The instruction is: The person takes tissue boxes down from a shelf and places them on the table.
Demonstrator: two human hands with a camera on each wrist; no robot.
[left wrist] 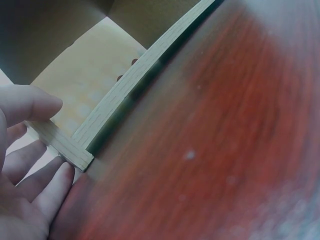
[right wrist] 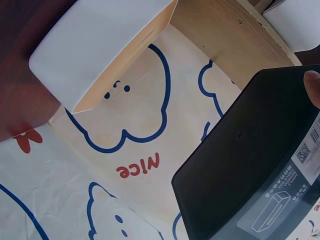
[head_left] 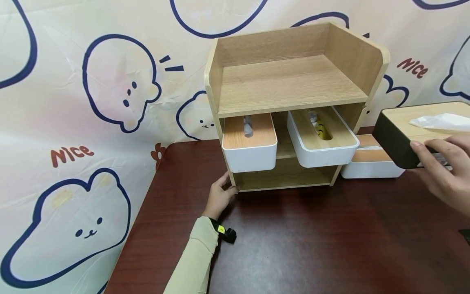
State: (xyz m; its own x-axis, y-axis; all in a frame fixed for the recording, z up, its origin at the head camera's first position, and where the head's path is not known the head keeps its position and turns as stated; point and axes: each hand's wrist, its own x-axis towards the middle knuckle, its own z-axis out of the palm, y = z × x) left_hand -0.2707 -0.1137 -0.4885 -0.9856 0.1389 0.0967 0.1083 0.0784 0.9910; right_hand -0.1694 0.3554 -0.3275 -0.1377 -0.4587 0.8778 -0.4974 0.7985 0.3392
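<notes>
My left hand (head_left: 219,197) grips the lower left front corner of a wooden shelf (head_left: 293,81); in the left wrist view its thumb and fingers sit either side of the side panel's end (left wrist: 65,145). At the right, my right hand (head_left: 449,173) holds up a black tissue box (head_left: 393,136) with a wooden lid and a white tissue sticking out. The right wrist view shows the box's dark underside (right wrist: 240,140) and a printed label (right wrist: 272,200). Two white tissue boxes with wooden lids, one on the left (head_left: 249,157) and one on the right (head_left: 327,155), jut from the middle shelf.
Another white tissue box (head_left: 372,168) with a wooden lid stands on the table right of the shelf. The dark red-brown table (head_left: 293,245) runs back to a cloth backdrop (head_left: 110,163) with cartoon bears and "Nice" lettering.
</notes>
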